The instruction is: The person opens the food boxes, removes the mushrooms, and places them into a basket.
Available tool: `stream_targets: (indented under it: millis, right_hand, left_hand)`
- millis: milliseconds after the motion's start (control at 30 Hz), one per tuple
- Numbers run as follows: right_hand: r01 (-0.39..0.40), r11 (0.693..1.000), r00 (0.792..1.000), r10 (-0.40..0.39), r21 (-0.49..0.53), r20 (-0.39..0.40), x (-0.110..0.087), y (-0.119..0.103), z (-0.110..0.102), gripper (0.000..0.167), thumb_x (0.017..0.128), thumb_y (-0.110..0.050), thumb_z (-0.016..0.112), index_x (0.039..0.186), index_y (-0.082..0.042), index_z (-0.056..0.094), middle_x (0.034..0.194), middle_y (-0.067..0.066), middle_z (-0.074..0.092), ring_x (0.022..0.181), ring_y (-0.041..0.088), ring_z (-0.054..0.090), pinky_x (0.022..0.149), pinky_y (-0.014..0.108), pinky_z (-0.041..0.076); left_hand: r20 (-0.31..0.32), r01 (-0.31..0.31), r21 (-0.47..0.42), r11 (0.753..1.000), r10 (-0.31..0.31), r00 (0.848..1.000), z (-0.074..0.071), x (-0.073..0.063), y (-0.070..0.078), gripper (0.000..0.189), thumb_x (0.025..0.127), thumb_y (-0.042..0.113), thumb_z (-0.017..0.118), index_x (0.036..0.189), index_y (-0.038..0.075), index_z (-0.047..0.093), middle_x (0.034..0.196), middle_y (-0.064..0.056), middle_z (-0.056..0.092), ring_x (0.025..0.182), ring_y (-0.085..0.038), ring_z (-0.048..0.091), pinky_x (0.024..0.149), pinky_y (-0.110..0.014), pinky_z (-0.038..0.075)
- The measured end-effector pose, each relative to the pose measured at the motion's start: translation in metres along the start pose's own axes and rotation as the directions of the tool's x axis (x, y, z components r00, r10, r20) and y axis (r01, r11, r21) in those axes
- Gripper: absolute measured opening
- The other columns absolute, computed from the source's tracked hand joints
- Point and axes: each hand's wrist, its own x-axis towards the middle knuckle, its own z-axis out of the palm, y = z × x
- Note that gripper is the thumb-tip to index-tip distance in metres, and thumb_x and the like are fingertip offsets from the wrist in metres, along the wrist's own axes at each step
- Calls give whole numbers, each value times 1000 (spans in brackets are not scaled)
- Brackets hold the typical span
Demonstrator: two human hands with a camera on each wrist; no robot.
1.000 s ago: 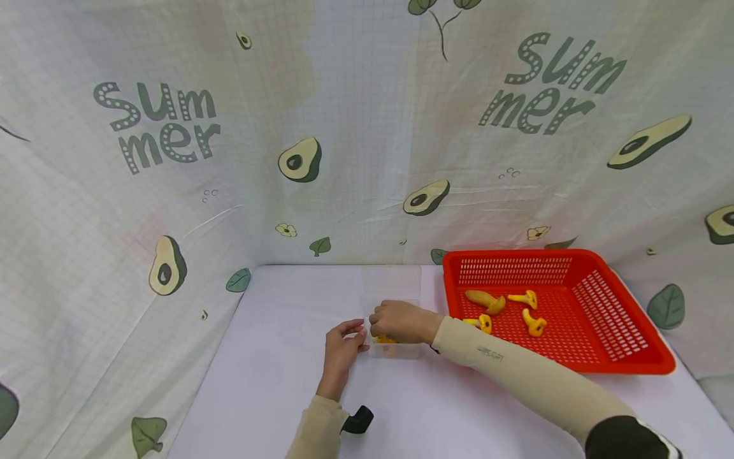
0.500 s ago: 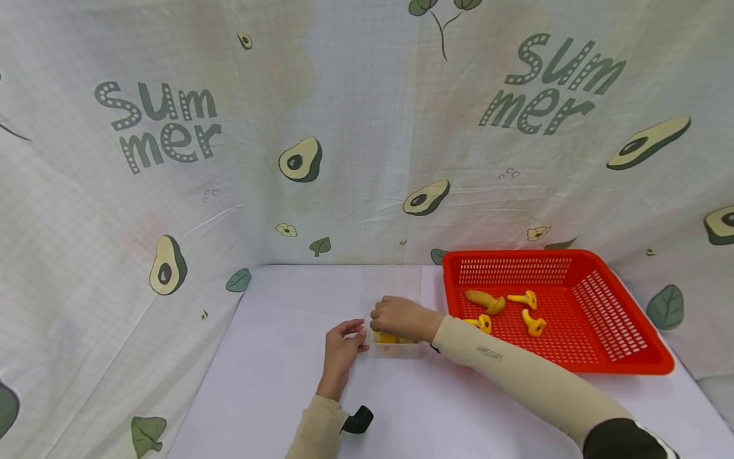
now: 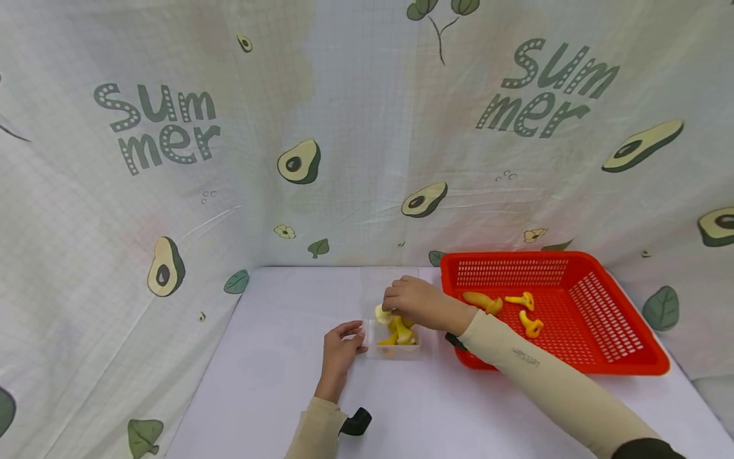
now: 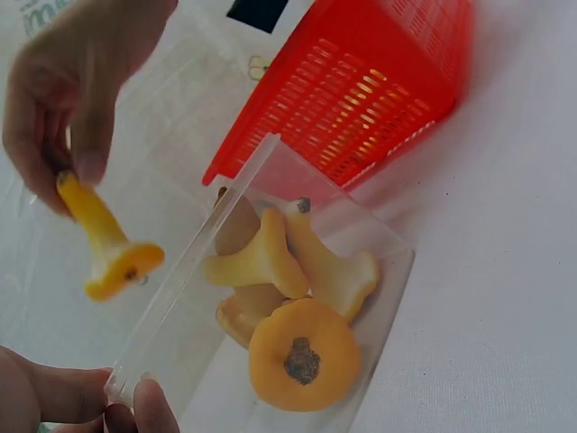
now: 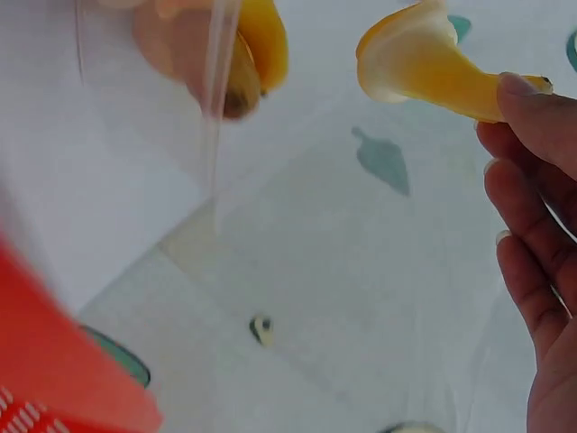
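Observation:
My right hand pinches a yellow mushroom by the tip of its stem, cap hanging down, above a clear plastic box. In the left wrist view this mushroom hangs outside the near rim line, apart from those inside. Several yellow and brownish mushrooms lie heaped in the box, one with its round cap against the wall. My left hand pinches the box's left rim between thumb and fingers. The box stands on the white table.
A red perforated basket stands right of the box, with a brownish mushroom and yellow mushrooms in it. My right forearm crosses its front left corner. The box's clear lid lies open behind it. A printed curtain hangs behind the table.
My right hand has risen out of the box and moved back and right, the pinched mushroom now showing below it. The heap in the box is uncovered. My left hand stays at the rim.

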Motion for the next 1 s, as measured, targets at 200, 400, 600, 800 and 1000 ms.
stream_targets:
  millis: [200,400,600,800,1000]
  right_hand:
    - [-54,997,992,60,59,-109,-27,13,-23,21,83,-9,90,101,-12,78,99,-3,75,94,17,66,84,32,59]
    - [-128,988,974,143,91,-174,-59,24,-37,24,80,-6,91,100,-11,79,99,-2,75,96,18,67,84,37,60]
    - [-250,963,958,261,102,-116,-92,34,-50,28,80,-6,92,103,-13,79,102,-3,75,97,18,67,87,40,61]
    - [-347,934,935,351,81,-51,-120,39,-59,29,79,-8,93,104,-15,79,102,-4,76,98,20,69,87,44,63]
    - [-415,907,909,416,73,3,-144,43,-58,26,80,-7,91,102,-16,80,99,-6,75,94,20,69,84,44,63]
  left_hand:
    - [-7,2,1,1000,-2,1000,1,-2,1,31,96,-7,68,126,-16,66,104,-15,64,70,-12,61,63,-21,62]
    - [-15,15,9,1000,-14,1000,1,-3,1,32,96,-7,67,127,-15,66,105,-16,64,71,-13,60,63,-21,62]
    - [-22,22,31,999,-21,1000,1,-4,2,31,97,-6,68,127,-13,67,107,-16,65,73,-14,61,64,-23,63]
    - [-25,18,31,999,-18,1000,2,-4,2,31,97,-6,68,127,-14,67,107,-16,65,73,-14,61,65,-24,63]
    - [-30,19,38,999,-18,999,3,-3,3,31,97,-6,69,127,-13,67,108,-17,65,74,-16,62,64,-24,63]
